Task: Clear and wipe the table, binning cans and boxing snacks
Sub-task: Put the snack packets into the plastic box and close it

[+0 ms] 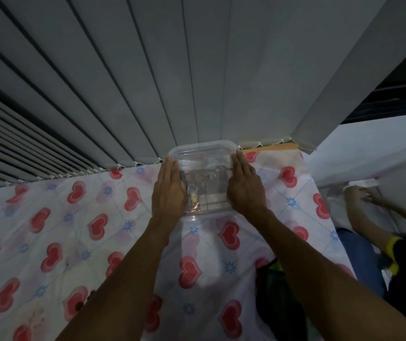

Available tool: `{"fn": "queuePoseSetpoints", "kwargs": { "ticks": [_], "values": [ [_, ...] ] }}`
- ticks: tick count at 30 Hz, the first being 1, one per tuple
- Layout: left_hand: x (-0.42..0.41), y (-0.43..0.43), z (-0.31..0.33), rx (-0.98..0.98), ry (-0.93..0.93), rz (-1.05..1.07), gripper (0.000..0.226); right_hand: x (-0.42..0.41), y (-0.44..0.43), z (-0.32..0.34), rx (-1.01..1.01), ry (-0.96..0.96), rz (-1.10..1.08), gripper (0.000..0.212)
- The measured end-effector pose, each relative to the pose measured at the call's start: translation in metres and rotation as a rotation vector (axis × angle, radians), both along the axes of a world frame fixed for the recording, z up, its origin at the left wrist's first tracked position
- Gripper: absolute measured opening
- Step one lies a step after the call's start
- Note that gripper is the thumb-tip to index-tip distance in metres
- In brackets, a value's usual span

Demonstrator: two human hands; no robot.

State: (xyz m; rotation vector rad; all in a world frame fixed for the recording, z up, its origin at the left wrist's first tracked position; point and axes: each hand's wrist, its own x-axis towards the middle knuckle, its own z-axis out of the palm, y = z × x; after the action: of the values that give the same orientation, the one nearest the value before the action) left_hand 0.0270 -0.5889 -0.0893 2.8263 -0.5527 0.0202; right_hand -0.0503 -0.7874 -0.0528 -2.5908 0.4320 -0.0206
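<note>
A clear plastic box [203, 156] with a lid stands at the far edge of the table, against the blinds. Snack packets [206, 190] show through its clear walls. My left hand [168, 190] lies flat against the box's left side, fingers straight and together. My right hand [245, 185] presses flat against its right side. Both hands hold the box between them. The table wears a white cloth [73, 232] printed with red hearts and blue flowers.
Grey vertical blinds [147, 82] hang right behind the box. A second person [379, 217] sits at the right, arm reaching to a white wall ledge. A dark bag with green trim [273, 299] lies near my right forearm.
</note>
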Motion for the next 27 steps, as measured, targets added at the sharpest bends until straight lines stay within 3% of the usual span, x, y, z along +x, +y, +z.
{"fn": "queuePoseSetpoints", "kwargs": {
  "ticks": [7,14,20,27],
  "values": [
    [-0.006,-0.011,0.033,0.176,0.161,0.011,0.079,-0.001,0.0,0.004,-0.015,0.064,-0.004,0.069],
    [-0.019,-0.024,0.067,0.282,0.137,0.008,0.064,0.004,-0.001,0.013,-0.244,0.182,0.035,0.066],
    [-0.042,-0.009,0.093,0.272,0.081,-0.01,0.05,-0.014,0.013,0.04,-0.321,0.012,0.059,0.051],
    [-0.08,0.034,0.12,0.282,0.032,-0.053,0.048,-0.056,0.056,0.068,-0.262,-0.094,0.044,0.047]
  ]
}}
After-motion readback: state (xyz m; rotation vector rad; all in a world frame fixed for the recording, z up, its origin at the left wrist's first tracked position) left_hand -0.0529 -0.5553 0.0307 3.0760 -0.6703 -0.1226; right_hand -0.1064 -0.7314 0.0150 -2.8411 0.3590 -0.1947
